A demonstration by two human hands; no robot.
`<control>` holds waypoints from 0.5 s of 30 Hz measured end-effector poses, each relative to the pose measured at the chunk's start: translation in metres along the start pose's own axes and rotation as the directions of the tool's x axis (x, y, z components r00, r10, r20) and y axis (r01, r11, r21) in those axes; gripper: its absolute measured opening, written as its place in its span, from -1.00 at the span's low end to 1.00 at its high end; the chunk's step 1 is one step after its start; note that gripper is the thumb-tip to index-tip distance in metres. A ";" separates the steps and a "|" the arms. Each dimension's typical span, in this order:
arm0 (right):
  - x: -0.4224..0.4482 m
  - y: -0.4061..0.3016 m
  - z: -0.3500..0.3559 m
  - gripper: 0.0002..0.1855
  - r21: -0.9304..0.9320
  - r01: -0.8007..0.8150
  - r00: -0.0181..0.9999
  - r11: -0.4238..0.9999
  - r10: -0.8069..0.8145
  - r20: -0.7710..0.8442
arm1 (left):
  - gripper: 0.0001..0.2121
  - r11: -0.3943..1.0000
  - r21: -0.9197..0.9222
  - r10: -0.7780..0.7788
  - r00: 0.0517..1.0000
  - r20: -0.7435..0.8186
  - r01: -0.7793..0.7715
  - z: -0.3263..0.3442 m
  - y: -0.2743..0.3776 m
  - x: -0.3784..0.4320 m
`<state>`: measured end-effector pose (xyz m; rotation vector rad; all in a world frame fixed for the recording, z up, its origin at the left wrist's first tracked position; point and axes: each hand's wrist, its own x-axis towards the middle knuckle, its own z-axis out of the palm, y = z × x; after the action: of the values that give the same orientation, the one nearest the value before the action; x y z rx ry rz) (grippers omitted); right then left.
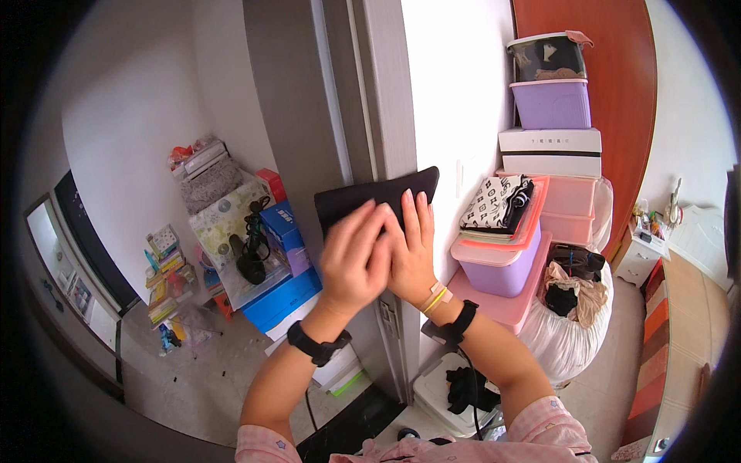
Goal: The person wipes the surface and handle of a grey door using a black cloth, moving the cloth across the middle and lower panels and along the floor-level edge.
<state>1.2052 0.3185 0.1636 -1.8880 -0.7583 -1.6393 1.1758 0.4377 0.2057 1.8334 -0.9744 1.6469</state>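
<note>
A thin, flexible black pad (pixel 375 194) lies across the grey door frame (pixel 393 116) at about chest height, its right corner sticking out past the frame's edge. My right hand (pixel 412 249) rests on the pad with straightened fingers and holds it to the frame; the thumb is mostly hidden. In front of the pad's left half is my left hand (pixel 354 260), blurred, with bent fingers overlapping the pad. Whether it grips the pad is unclear. Each wrist wears a black strap, and the right also has thin bands.
Left of the frame, boxes (pixel 283 298) hold a black cable and shoe-like item. Stacked purple bins (pixel 550 104), pink bins and a stuffed white bag (pixel 570 341) stand to the right. A lidded white bin (pixel 431 382) with black cloth sits low by the frame. A cable hangs from my right wrist.
</note>
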 end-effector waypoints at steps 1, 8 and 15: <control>-0.002 0.000 0.003 -0.41 0.001 -0.005 1.000 1.000 0.005 0.003 | -0.57 0.994 -0.107 -0.008 0.997 0.074 0.016 0.006 0.003 -0.002; -0.036 0.011 0.004 -0.35 0.054 0.032 0.998 0.998 -0.035 0.050 | -0.26 1.000 -0.011 -0.011 0.982 0.190 0.013 0.034 -0.007 -0.048; -0.128 0.011 -0.006 -0.39 0.031 0.016 0.985 0.999 -0.022 0.173 | -0.21 0.998 -0.050 -0.019 0.956 0.293 0.035 0.049 -0.007 -0.164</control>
<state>1.1945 0.2972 0.0376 -2.0269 -0.8681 -1.4804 1.2091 0.4351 0.0372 2.0821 -1.0978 1.3417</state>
